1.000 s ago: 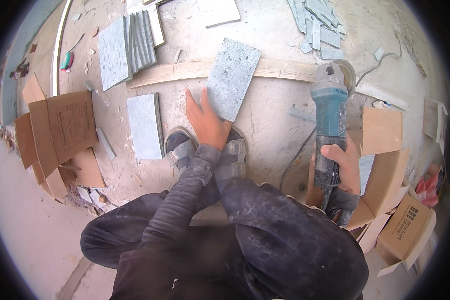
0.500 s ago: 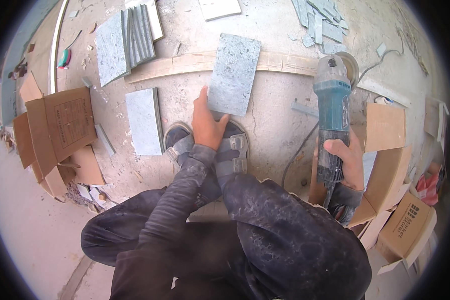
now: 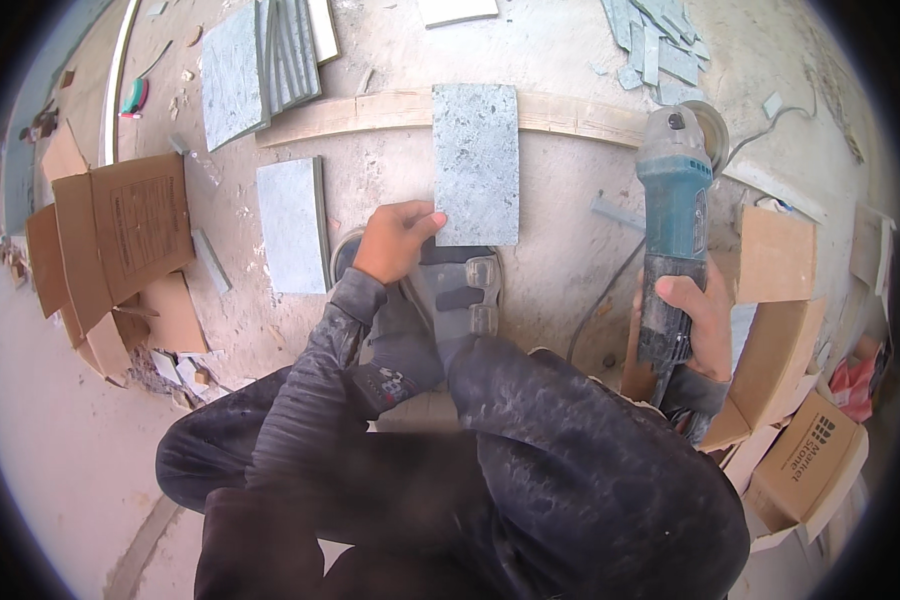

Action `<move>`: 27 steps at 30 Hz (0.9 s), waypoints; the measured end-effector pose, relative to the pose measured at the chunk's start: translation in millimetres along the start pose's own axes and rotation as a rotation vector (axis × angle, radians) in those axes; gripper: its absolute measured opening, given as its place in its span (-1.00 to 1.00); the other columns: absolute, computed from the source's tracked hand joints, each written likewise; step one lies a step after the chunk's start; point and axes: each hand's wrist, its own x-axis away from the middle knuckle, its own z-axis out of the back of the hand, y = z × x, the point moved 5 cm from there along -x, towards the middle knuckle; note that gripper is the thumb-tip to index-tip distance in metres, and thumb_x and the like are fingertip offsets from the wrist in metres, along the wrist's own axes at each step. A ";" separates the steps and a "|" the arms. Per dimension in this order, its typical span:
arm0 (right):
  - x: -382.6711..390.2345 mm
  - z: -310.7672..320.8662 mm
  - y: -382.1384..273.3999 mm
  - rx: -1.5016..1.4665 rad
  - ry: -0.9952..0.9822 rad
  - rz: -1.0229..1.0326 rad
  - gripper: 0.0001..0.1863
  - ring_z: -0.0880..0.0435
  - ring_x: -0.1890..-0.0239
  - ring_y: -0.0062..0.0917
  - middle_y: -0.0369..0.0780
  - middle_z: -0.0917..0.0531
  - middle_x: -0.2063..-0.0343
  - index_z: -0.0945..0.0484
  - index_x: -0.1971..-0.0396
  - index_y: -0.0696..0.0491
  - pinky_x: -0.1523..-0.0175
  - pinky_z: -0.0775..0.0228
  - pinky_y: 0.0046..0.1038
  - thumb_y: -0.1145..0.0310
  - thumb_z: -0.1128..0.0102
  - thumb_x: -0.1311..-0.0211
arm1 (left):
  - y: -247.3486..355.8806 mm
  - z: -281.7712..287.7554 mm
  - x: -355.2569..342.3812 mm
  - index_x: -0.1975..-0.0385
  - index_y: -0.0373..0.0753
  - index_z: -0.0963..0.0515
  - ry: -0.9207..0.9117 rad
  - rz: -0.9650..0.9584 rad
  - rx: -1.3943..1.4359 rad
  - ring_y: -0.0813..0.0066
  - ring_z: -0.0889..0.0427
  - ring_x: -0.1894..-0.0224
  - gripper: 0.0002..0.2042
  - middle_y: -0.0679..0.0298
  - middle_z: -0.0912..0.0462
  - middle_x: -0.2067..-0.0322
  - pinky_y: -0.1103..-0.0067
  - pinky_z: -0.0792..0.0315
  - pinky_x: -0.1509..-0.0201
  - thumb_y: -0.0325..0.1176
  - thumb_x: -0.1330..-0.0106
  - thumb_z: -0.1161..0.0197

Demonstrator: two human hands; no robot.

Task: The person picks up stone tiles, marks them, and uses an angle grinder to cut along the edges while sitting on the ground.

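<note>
A grey speckled stone tile [image 3: 476, 165] lies straight in front of me, its far part on a wooden plank [image 3: 365, 115] and its near edge over the toe of my sandal [image 3: 467, 290]. My left hand [image 3: 398, 238] pinches its near left corner, thumb on top and fingers curled at the edge. On the right, my right hand [image 3: 698, 318] wraps round the black rear body of a blue angle grinder [image 3: 675, 210]. The grinder's disc [image 3: 710, 135] points away from me, apart from the tile; I cannot tell whether it spins.
Left of my feet lie a few flat tiles [image 3: 290, 228], with a leaning stack of tiles [image 3: 235, 80] beyond. Open cardboard boxes stand at left [image 3: 130, 240] and right [image 3: 775, 370]. Stone offcuts [image 3: 660, 45] are heaped far right. A dark cord [image 3: 600, 305] runs beside the grinder.
The tile has turned from slanted to straight and come slightly nearer. My left hand has shifted left, its fingers curling from spread to a pinch on the corner. The grinder stays in my right hand.
</note>
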 end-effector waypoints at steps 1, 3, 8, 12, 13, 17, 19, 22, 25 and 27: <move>-0.4 0.9 1.3 0.007 -0.004 0.001 -0.51 -0.63 0.50 -0.50 -0.15 -0.59 0.41 -0.43 0.14 0.22 0.40 -0.53 -0.48 0.26 -0.34 0.05 | -1.3 3.2 2.6 0.26 -0.40 -0.65 -0.022 0.006 -0.055 0.57 -0.57 0.39 -0.67 0.19 -0.68 0.47 0.55 -0.46 0.25 -0.18 -0.32 -0.24; 0.3 -1.1 -0.4 -0.008 -0.011 0.005 -0.52 -0.63 0.50 -0.50 -0.15 -0.59 0.41 -0.43 0.15 0.22 0.40 -0.53 -0.49 0.27 -0.34 0.04 | -11.2 7.9 3.5 0.32 -0.40 -0.65 -0.049 0.063 -0.055 0.57 -0.54 0.43 -0.67 0.21 -0.64 0.53 0.55 -0.45 0.29 -0.17 -0.33 -0.22; -1.8 -2.3 2.9 0.003 -0.047 -0.008 -0.51 -0.63 0.47 -0.51 -0.15 -0.59 0.40 -0.42 0.14 0.22 0.37 -0.52 -0.49 0.25 -0.34 0.02 | -26.6 11.7 2.7 0.45 -0.40 -0.64 -0.037 0.061 0.012 0.59 -0.47 0.51 -0.63 0.29 -0.55 0.63 0.55 -0.39 0.35 -0.15 -0.34 -0.19; 0.1 0.9 3.0 0.008 -0.043 -0.016 -0.49 -0.63 0.45 -0.52 -0.15 -0.59 0.38 -0.42 0.12 0.22 0.36 -0.52 -0.49 0.22 -0.34 0.00 | -21.8 15.3 -5.7 0.48 -0.39 -0.63 -0.046 0.063 -0.098 0.59 -0.44 0.51 -0.61 0.32 -0.53 0.63 0.55 -0.38 0.34 -0.12 -0.35 -0.17; 0.9 1.6 2.4 0.010 -0.036 -0.016 -0.48 -0.63 0.44 -0.52 -0.15 -0.59 0.37 -0.42 0.11 0.23 0.35 -0.51 -0.50 0.22 -0.34 -0.01 | -18.5 16.4 -6.9 0.48 -0.39 -0.63 -0.040 0.062 -0.139 0.59 -0.44 0.51 -0.60 0.32 -0.53 0.63 0.55 -0.38 0.33 -0.12 -0.36 -0.17; -0.1 1.1 2.4 0.017 -0.048 -0.018 -0.46 -0.62 0.44 -0.52 -0.15 -0.59 0.37 -0.42 0.08 0.24 0.35 -0.52 -0.50 0.22 -0.34 -0.01 | -19.8 20.7 -15.0 0.47 -0.36 -0.64 0.025 0.080 -0.013 0.59 -0.47 0.49 -0.62 0.34 -0.55 0.60 0.59 -0.39 0.30 -0.11 -0.35 -0.19; -2.3 2.9 3.6 0.027 -0.067 -0.036 -0.45 -0.62 0.45 -0.52 -0.15 -0.59 0.37 -0.42 0.06 0.24 0.36 -0.52 -0.51 0.22 -0.34 -0.01 | -10.9 20.6 -24.4 0.43 -0.35 -0.65 0.081 0.110 0.193 0.59 -0.51 0.47 -0.65 0.34 -0.60 0.56 0.61 -0.40 0.28 -0.12 -0.34 -0.22; -2.6 1.3 3.7 0.028 -0.052 -0.058 -0.45 -0.62 0.45 -0.52 -0.15 -0.59 0.37 -0.42 0.07 0.24 0.37 -0.52 -0.51 0.22 -0.35 0.01 | 2.1 23.2 -49.6 0.36 -0.33 -0.66 0.208 0.141 0.360 0.59 -0.56 0.44 -0.67 0.31 -0.66 0.48 0.62 -0.44 0.28 -0.12 -0.30 -0.28; -1.7 -8.7 -1.3 0.017 0.015 -0.013 -0.51 -0.58 0.55 -0.53 -0.14 -0.59 0.53 -0.43 0.17 0.21 0.47 -0.43 -0.52 0.24 -0.34 0.07 | 17.7 30.0 -72.5 0.30 -0.32 -0.66 0.336 0.171 0.245 0.55 -0.59 0.42 -0.52 0.29 -0.66 0.44 0.62 -0.44 0.30 0.09 -0.21 -0.31; -2.2 -8.5 -1.9 0.038 0.014 -0.023 -0.50 -0.58 0.55 -0.52 -0.15 -0.59 0.52 -0.43 0.17 0.21 0.46 -0.44 -0.52 0.23 -0.35 0.08 | 24.9 28.9 -83.0 0.37 -0.35 -0.66 0.407 0.237 0.195 0.53 -0.60 0.47 -0.48 0.26 -0.66 0.48 0.60 -0.45 0.37 0.13 -0.15 -0.34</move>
